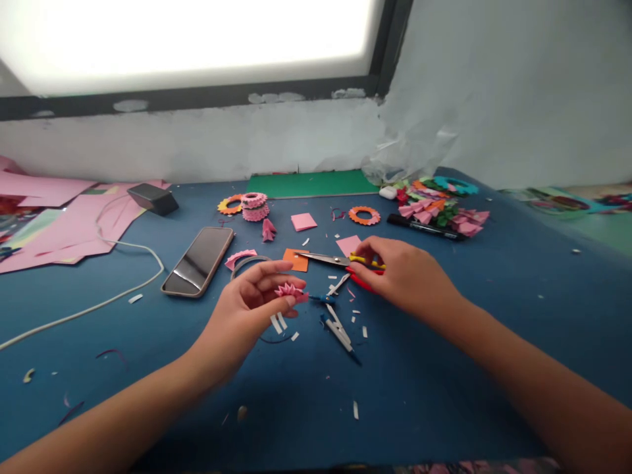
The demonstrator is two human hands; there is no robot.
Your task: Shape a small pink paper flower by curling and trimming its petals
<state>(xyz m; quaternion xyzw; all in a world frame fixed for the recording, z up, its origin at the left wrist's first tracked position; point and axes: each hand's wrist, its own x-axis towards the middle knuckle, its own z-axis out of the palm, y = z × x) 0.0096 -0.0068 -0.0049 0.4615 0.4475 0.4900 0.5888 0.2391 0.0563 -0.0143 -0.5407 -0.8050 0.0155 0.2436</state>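
Between the thumb and fingers of my left hand [259, 296] is a small pink folded-paper piece [290, 291] with pointed teeth. My right hand [397, 266] grips scissors [323, 259] by their yellow and red handles, the blades pointing left over an orange paper square [296, 260]. The blades look nearly closed. Below the scissors lies a drawing compass [340, 336] in white and blue. A grey ring [241, 263] is partly hidden behind my left hand. A pink paper square [349, 245] sits just beyond the scissors, near my right fingers.
A phone [198, 262] lies to the left, beside a white cable [148, 250] and a dark block [153, 199]. Toothed paper rings [364, 215], a black marker [425, 227] and a pile of folded paper [444, 210] stand farther back. White scraps dot the blue table [207, 408].
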